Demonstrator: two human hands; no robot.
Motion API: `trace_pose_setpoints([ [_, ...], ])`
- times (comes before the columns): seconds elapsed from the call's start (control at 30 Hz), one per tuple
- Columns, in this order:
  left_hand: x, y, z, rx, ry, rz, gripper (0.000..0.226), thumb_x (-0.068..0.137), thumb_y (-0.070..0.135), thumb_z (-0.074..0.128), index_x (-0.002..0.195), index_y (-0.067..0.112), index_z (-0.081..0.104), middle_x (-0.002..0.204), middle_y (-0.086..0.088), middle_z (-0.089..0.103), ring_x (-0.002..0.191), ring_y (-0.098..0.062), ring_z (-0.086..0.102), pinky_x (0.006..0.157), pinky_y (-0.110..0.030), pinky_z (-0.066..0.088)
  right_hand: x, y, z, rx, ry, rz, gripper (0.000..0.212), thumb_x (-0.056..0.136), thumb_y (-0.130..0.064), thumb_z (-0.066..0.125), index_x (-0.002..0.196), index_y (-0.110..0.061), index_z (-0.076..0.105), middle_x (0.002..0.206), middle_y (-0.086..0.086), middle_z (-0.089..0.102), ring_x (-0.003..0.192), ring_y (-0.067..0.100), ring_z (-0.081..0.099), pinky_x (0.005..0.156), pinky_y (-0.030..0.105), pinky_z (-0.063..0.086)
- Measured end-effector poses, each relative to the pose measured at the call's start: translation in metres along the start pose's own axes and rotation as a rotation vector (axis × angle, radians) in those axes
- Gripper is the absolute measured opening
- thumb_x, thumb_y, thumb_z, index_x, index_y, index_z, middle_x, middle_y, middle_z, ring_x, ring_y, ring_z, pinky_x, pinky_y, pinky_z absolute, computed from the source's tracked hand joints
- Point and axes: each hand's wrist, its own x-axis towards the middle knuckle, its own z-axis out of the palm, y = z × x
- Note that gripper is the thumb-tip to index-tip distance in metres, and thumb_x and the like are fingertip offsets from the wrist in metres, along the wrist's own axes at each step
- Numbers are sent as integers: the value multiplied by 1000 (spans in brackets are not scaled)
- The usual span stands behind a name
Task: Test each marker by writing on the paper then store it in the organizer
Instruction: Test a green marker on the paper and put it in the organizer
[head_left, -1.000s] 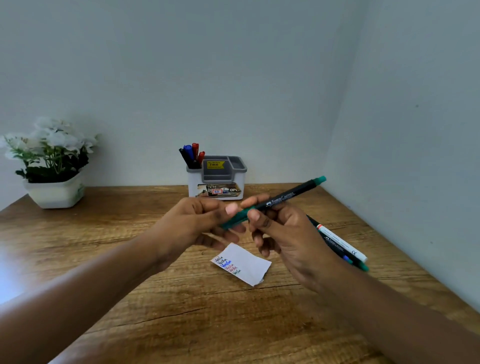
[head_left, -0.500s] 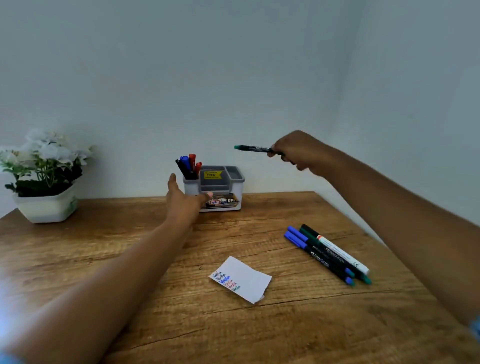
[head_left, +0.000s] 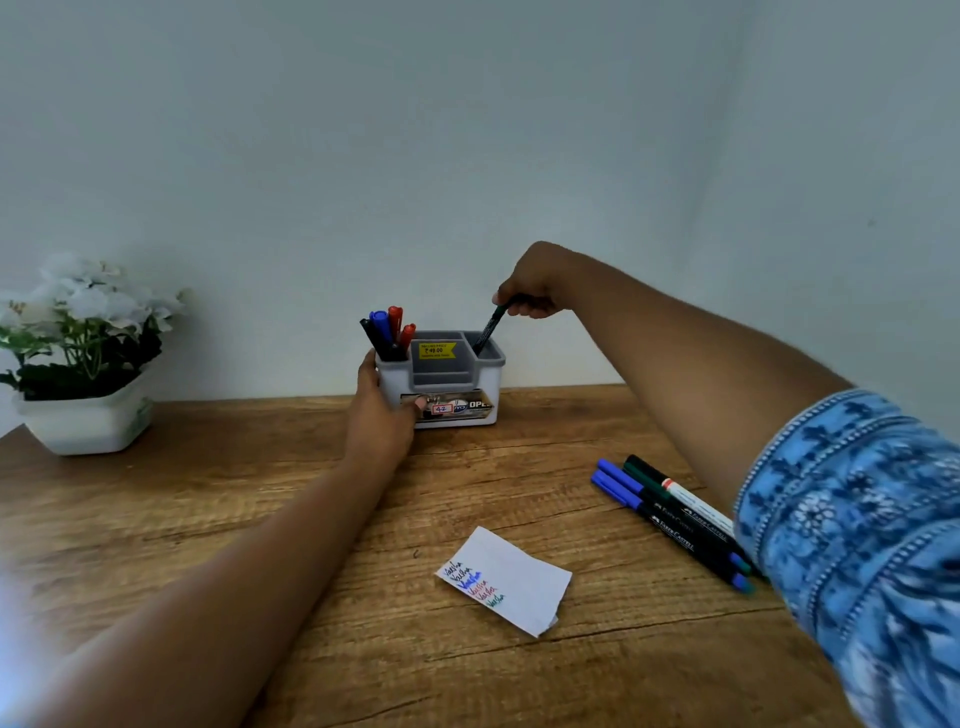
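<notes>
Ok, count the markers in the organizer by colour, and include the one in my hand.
Black marker: 1 that shows
Blue marker: 1
Red markers: 2
Green marker: 1, in the grip of the right hand, its lower end in the right compartment of the organizer
Total: 5

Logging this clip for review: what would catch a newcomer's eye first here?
The right hand, raised at the back of the table, holds a dark green marker angled down into the organizer's right rear compartment. The left hand grips the organizer's left side, below the stored markers standing in it. Nearer, a scribbled paper lies left of several loose markers.
</notes>
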Motion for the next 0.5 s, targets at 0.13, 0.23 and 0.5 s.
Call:
trace_pose_setpoints([
  [0.13, 0, 0, 1, 35, -6, 2, 77, 91, 4, 64, 152, 23, 21, 146, -5, 48, 130, -25, 49, 104, -40, 43, 14, 14, 22, 264, 116, 14, 28, 79, -6, 72, 65, -7, 48, 60, 7, 51, 49, 13, 48, 37, 20, 46],
  [0.23, 0, 0, 1, 55, -6, 7, 78, 91, 4, 64, 152, 23, 20, 146, -5, 48, 130, -25, 49, 103, -40, 44, 18, 21, 37, 345, 22, 100, 26, 86, -7, 64, 66, -7, 48, 62, 6, 48, 53, 11, 46, 36, 18, 46],
  [0.5, -4, 4, 0, 86, -17, -2, 78, 91, 4, 63, 152, 22, 19, 147, -6, 47, 131, -27, 48, 104, -42, 43, 8, 27, 35, 353, -16, 169, 30, 89, -10, 61, 63, -7, 47, 61, 2, 44, 41, 6, 42, 28, 11, 35],
])
